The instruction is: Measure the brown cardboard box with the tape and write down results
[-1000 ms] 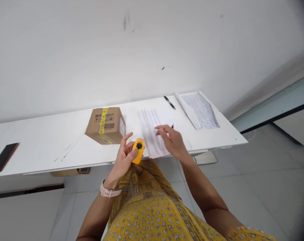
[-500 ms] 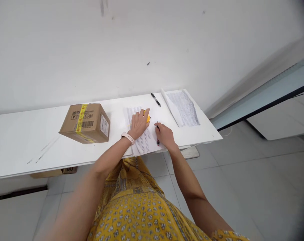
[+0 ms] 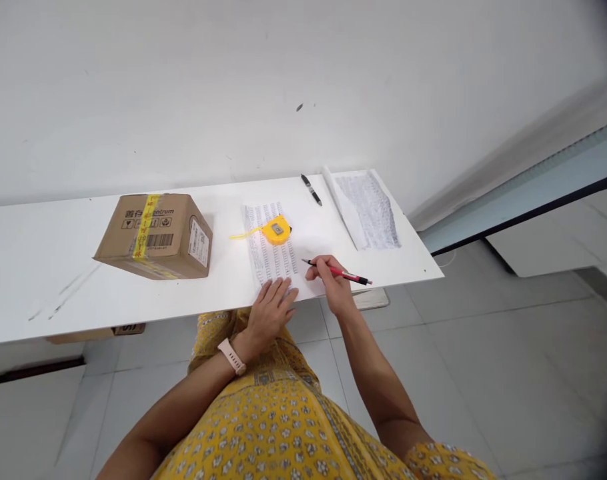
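Observation:
Between the fingers of my right hand (image 3: 335, 287) is a red and black pen (image 3: 346, 274), its tip pointing left over the edge of a sheet with columns of writing (image 3: 275, 261). My left hand (image 3: 272, 312) lies flat on the lower edge of that sheet, fingers stretched out and holding nothing. A yellow tape measure (image 3: 276, 230) with a yellow wrist strap rests on the upper part of the sheet, apart from both hands.
A taped cardboard box (image 3: 156, 237) stands on the white table (image 3: 228, 267) to the left. Behind the sheet lies a black pen (image 3: 311, 190). More written-on paper (image 3: 368, 210) is at the table's right end. A wall (image 3: 208, 100) rises along the back.
My left hand has let go of the tape measure and moved down to the sheet's lower edge. My right hand has taken up the red and black pen from the sheet.

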{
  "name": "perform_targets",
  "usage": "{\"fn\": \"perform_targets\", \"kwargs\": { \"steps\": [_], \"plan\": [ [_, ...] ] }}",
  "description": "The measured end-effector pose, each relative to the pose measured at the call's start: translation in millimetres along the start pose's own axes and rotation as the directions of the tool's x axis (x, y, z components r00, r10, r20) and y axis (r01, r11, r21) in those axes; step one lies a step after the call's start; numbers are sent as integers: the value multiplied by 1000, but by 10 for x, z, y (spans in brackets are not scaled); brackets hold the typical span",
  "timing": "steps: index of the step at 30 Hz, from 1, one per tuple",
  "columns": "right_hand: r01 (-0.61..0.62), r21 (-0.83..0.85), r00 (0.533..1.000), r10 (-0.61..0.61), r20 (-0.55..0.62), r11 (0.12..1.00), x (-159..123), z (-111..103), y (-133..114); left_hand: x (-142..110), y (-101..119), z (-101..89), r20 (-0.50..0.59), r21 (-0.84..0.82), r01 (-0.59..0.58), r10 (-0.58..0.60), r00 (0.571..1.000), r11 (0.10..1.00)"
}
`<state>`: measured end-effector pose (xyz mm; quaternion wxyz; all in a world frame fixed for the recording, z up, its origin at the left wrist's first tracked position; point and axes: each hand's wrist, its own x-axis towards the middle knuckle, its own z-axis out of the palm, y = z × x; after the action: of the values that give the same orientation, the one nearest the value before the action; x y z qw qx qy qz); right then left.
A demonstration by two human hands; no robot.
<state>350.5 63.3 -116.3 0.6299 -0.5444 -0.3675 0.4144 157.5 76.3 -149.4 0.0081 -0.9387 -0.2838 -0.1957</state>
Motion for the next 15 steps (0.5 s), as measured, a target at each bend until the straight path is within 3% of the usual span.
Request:
{"fn": "perform_targets", "kwargs": {
  "steps": [3,7,11,15],
  "plan": [
    [29,-114,999,-32,-24,993,99,82,89,96,-71,-35,12,10,22,-22,1000,1000],
    [25,-114,999,-30,-41,993,338,147,94,230,-183,-95,52,18,-5,4,999,1000],
    [18,-78,1000,-19,-13,997,502,233,70,272,-258,-83,14,51,9,-10,1000,999],
    [85,-207,994,-97,-51,975,518,279,106,330,-303,-33,3,40,41,-41,999,998]
  ]
}}
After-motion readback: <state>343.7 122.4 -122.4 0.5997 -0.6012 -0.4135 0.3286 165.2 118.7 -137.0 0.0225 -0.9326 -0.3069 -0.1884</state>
